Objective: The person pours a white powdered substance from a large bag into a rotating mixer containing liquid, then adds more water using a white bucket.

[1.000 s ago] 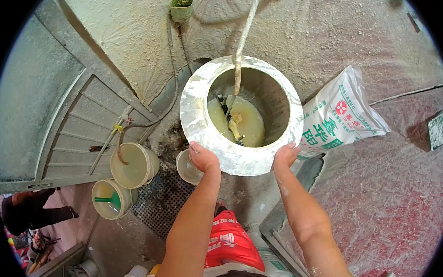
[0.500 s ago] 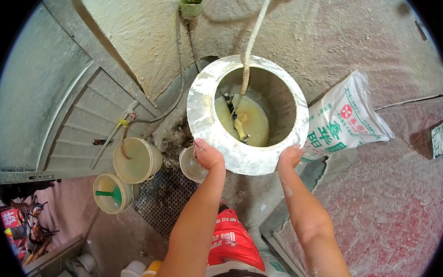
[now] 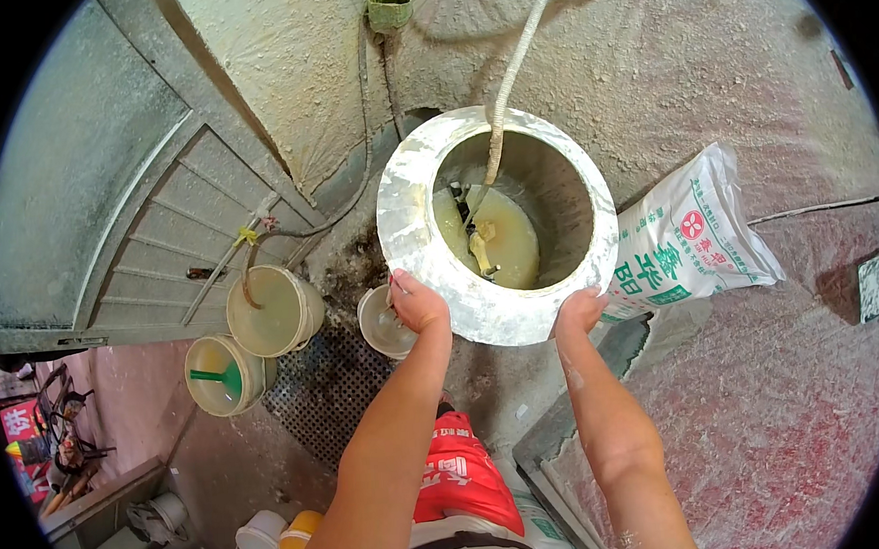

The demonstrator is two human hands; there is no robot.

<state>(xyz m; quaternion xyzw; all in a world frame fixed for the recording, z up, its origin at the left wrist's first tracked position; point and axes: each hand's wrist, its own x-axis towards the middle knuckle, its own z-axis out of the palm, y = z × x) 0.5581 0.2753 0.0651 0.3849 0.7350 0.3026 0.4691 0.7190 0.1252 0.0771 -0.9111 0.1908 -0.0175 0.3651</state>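
Note:
A large round metal tub with a wide, white-smeared rim [image 3: 411, 211] stands in the middle of the view. My left hand [image 3: 419, 303] grips the near left part of that rim, thumb on top and fingers mostly out of sight beneath it. On the near right my right hand [image 3: 581, 312] holds the same edge, its fingers partly hidden. Cloudy yellowish liquid [image 3: 512, 236] pools in the tub's bottom. Poking out of it is a yellow and black fitting [image 3: 479, 245] whose kind I cannot make out. A wrapped, rope-like hose [image 3: 509, 84] hangs down over the opening.
Two white buckets of cloudy liquid stand at left, one with a hose end in it [image 3: 313, 326], the other with a green-handled tool [image 3: 210, 375]. A smaller bucket [image 3: 382, 345] sits beside the tub over a floor grate [image 3: 312, 405]. A printed white sack [image 3: 721, 245] leans at right.
The view has shifted slightly, and the tub appears a little farther right in it. Both hands keep their hold on the rim.

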